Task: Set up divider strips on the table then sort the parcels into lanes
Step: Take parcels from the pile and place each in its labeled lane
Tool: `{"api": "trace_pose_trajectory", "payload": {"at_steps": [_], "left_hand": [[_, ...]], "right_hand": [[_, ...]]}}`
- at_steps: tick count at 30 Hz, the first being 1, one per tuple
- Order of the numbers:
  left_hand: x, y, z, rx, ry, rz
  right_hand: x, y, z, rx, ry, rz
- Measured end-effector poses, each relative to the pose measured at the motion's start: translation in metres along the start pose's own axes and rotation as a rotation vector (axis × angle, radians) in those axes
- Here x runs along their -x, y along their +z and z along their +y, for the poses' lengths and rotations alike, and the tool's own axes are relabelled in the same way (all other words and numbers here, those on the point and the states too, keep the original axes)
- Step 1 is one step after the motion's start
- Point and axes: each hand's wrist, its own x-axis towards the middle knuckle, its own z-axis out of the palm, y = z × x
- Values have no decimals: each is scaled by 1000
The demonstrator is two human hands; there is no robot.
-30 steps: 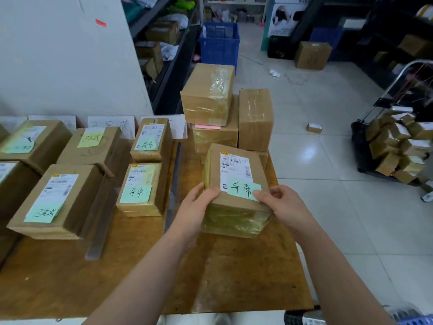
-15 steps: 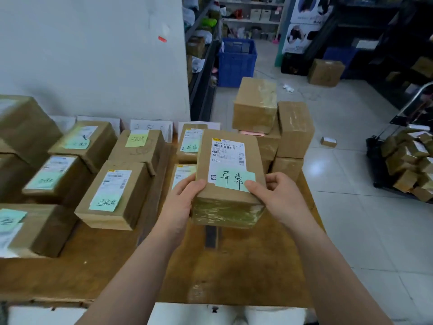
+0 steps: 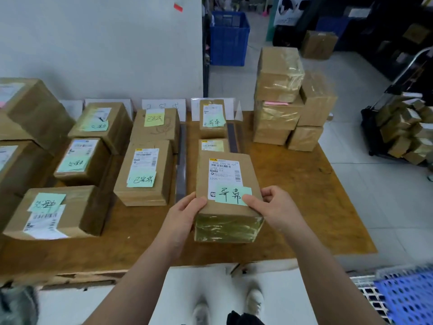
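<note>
Head view: left hand (image 3: 187,212) and right hand (image 3: 274,207) clasp the green-noted parcel (image 3: 226,181) at its near corners, over the table (image 3: 304,195). Best landed square between the divider strips (image 3: 181,160), just short of the lane's two matching parcels (image 3: 212,118). Blue crate (image 3: 228,38): contents hidden.

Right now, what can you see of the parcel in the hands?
The held parcel is a brown cardboard box, its near face wrapped in glossy clear tape. On top sit a white shipping label and a green handwritten note. The left hand and right hand grip its near corners over the wooden table.
</note>
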Motion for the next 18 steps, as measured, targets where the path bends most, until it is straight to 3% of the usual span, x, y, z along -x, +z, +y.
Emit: {"api": "trace_pose_trajectory", "payload": {"at_steps": [18], "left_hand": [[-7,1,-53,-98,-200,11]], "right_hand": [[-15,40,62,55,116,-36]]}}
